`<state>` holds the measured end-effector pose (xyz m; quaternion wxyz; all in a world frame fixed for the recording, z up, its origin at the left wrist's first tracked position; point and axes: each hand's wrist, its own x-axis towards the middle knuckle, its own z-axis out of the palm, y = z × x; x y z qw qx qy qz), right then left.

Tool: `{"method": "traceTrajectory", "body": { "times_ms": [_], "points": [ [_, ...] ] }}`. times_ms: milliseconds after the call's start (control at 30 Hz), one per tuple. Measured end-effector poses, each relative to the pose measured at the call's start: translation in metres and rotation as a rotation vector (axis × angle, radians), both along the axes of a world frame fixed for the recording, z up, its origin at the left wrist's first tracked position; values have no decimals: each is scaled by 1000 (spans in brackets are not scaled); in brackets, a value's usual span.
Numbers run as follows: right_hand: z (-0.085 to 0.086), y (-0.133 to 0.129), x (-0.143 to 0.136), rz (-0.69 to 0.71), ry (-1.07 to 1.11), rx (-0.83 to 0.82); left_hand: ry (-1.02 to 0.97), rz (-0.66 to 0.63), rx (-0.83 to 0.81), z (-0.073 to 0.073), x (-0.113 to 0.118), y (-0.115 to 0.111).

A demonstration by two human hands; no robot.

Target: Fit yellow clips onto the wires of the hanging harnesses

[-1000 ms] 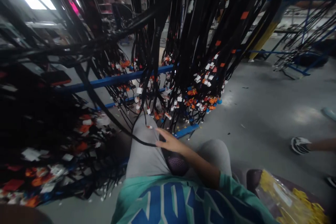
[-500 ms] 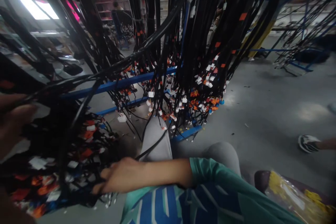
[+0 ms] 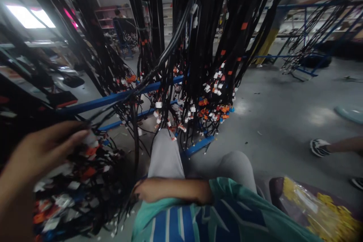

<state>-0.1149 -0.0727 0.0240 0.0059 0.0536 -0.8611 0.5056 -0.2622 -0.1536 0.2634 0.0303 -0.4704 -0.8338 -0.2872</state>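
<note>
At the left, my left hand (image 3: 53, 145) is raised over a heap of connectors (image 3: 87, 174), its fingers closed on the end of a black cable bundle (image 3: 167, 53) that slopes down from the upper middle. White, orange and blue plugs make up the heap. Low in the middle, by my lap, my right hand (image 3: 144, 190) is curled round dark cables whose thin ends hang to its left. Black harnesses (image 3: 198, 38) hang in front of me, with white and orange connectors (image 3: 215, 111) at their lower ends.
A blue metal frame (image 3: 113, 100) crosses behind the cables. At the lower right lies a clear bag of yellow parts (image 3: 314, 208). Another person's shoe (image 3: 319, 147) is on the grey floor. A person in yellow trousers (image 3: 266, 45) stands at the back right.
My left hand has moved right, farther into view. My right hand has drawn back right, towards my lap. The sloping bundle hangs lower and more steeply, and the view has turned slightly right.
</note>
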Motion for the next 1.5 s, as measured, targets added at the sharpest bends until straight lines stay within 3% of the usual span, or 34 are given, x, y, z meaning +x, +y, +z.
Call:
{"method": "traceTrajectory", "body": {
  "times_ms": [33, 133, 200, 300, 400, 533, 633, 767, 967, 1100, 1167, 1267, 1500],
  "points": [
    [-5, 10, 10, -82, -45, -46, -37, -24, 10, -9, 1, 10],
    [-6, 36, 40, -350, -229, -552, -193, -158, -29, -46, 11, 37],
    [-1, 55, 57, -550, -208, -755, -251, -237, -32, -73, 20, 54],
    [7, 93, 82, -823, -68, -737, -265, -369, -6, -106, 38, 76],
    [17, 148, 109, -1061, 79, -650, -280, -468, -13, -130, 53, 91],
    [44, 225, 132, -1357, 318, -474, -248, -484, -36, -149, 67, 102],
    [67, 265, 130, -1446, 448, -368, -244, -475, -35, -157, 76, 105],
    [84, 289, 116, -1427, 516, -250, -275, -516, -34, -157, 85, 105],
    [85, 287, 123, -1401, 524, -61, -386, -557, -13, -161, 89, 107],
    [86, 278, 140, -1372, 550, -1, -427, -458, 119, -167, 91, 122],
    [86, 272, 148, -1379, 571, 9, -389, -376, 222, -163, 93, 138],
    [86, 263, 157, -1406, 570, -42, -282, -341, 341, -141, 99, 177],
    [88, 241, 174, -1427, 528, -37, -28, -273, 535, -64, 125, 284]
  ]
}}
